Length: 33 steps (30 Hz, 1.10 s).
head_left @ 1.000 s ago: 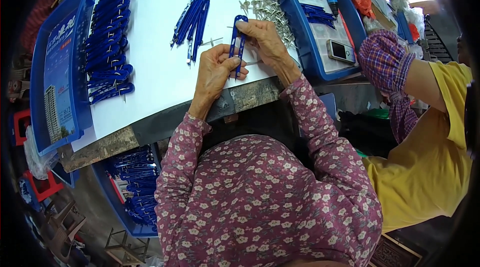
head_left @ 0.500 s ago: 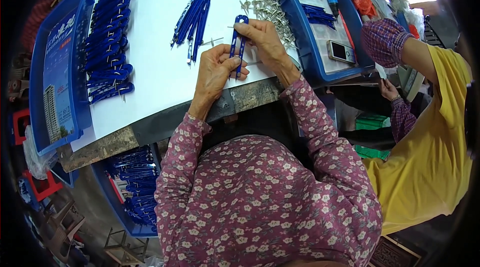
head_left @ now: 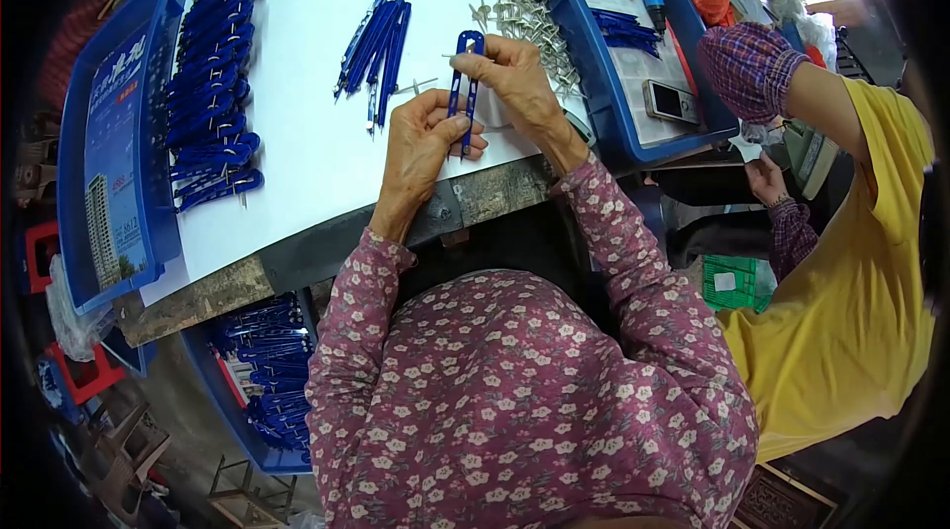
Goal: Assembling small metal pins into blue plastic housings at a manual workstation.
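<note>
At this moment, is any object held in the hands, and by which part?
Yes, a blue two-legged piece: the right hand pinches it near its rounded upper end; the left hand holds its legs lower down.

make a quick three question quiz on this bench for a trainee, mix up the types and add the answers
1. Multiple choice: where is the grip of the right hand on the blue piece?
A) Near its rounded far end
B) At its two near ends
C) Nowhere, the hand is off it
2. True or false: the phone lies in the blue tray on the person's right.
3. Fill the gap: the heap of metal pins lies to the ____ of the small bunch of blue strips.

Key:
1. A; the left hand holds the piece nearer the person.
2. True.
3. Right.
</note>
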Each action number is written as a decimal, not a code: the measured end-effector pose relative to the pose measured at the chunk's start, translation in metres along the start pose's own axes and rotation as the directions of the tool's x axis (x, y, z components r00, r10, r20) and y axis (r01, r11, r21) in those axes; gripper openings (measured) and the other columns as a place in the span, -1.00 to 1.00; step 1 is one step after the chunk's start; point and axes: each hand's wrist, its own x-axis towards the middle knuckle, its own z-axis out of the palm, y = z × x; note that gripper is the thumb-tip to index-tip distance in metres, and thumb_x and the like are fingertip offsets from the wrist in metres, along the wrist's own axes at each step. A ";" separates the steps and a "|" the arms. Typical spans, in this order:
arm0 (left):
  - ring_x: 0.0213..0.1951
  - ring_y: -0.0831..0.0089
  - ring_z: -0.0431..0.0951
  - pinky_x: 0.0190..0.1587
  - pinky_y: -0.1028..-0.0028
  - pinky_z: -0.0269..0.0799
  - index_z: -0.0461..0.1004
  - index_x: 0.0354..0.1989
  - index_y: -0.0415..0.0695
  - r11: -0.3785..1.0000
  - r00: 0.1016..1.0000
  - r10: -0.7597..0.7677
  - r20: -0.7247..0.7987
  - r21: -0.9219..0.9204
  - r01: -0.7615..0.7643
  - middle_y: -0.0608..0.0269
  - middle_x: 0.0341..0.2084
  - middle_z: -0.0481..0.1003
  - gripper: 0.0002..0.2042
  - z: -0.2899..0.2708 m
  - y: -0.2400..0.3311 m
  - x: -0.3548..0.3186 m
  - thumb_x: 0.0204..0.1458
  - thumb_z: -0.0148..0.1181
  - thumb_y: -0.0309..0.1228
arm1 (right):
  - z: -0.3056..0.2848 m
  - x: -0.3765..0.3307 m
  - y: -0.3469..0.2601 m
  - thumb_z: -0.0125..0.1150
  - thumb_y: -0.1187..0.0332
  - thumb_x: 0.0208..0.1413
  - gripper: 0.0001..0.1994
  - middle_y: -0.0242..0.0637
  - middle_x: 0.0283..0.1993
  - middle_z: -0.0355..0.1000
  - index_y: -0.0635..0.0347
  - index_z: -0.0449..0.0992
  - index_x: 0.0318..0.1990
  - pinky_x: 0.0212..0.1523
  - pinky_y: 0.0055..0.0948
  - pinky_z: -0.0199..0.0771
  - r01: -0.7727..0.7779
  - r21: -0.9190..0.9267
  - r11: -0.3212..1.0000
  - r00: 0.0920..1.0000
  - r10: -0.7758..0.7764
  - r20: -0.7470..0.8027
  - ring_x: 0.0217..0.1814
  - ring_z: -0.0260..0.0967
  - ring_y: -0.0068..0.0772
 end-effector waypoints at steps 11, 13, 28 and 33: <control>-0.55 0.43 0.52 -0.50 0.55 0.51 0.33 -0.27 -0.40 1.000 1.000 -0.004 -0.010 0.008 0.004 0.04 -0.54 0.47 -0.85 0.001 0.002 0.000 -0.04 -0.06 -0.64 | -0.006 0.001 -0.002 0.18 0.17 -0.03 -0.70 -0.52 -0.67 0.23 0.20 0.43 -0.60 -0.57 -0.71 0.05 -0.079 0.149 0.986 0.997 0.075 0.034 -0.61 0.06 -0.74; -0.54 0.41 0.52 -0.47 0.52 0.52 0.32 -0.27 -0.39 1.000 1.000 -0.012 0.004 0.013 0.012 0.02 -0.53 0.47 -0.86 0.000 0.002 0.000 -0.03 -0.05 -0.63 | -0.006 0.003 0.000 0.20 0.20 -0.05 -0.73 -0.53 -0.67 0.21 0.21 0.43 -0.59 -0.57 -0.71 0.04 -0.030 0.053 0.998 1.000 0.029 0.006 -0.61 0.06 -0.74; -0.54 0.42 0.52 -0.47 0.53 0.52 0.34 -0.26 -0.38 1.000 1.000 -0.016 -0.019 0.007 0.016 0.02 -0.53 0.47 -0.85 0.003 0.005 -0.002 -0.03 -0.03 -0.61 | -0.003 0.002 0.008 0.25 0.30 -0.09 -0.77 -0.50 -0.60 0.27 0.31 0.47 -0.39 -0.54 -0.72 0.11 0.018 0.045 0.999 0.999 -0.017 -0.031 -0.57 0.10 -0.74; -0.52 0.41 0.52 -0.44 0.51 0.52 0.34 -0.24 -0.36 1.000 1.000 -0.023 -0.002 0.007 0.023 0.02 -0.51 0.47 -0.83 0.001 0.005 -0.002 -0.01 0.00 -0.55 | 0.001 0.000 0.001 0.24 0.31 -0.07 -0.79 -0.50 -0.60 0.28 0.30 0.47 -0.39 -0.56 -0.72 0.11 0.027 0.032 0.999 0.998 -0.025 -0.063 -0.57 0.11 -0.74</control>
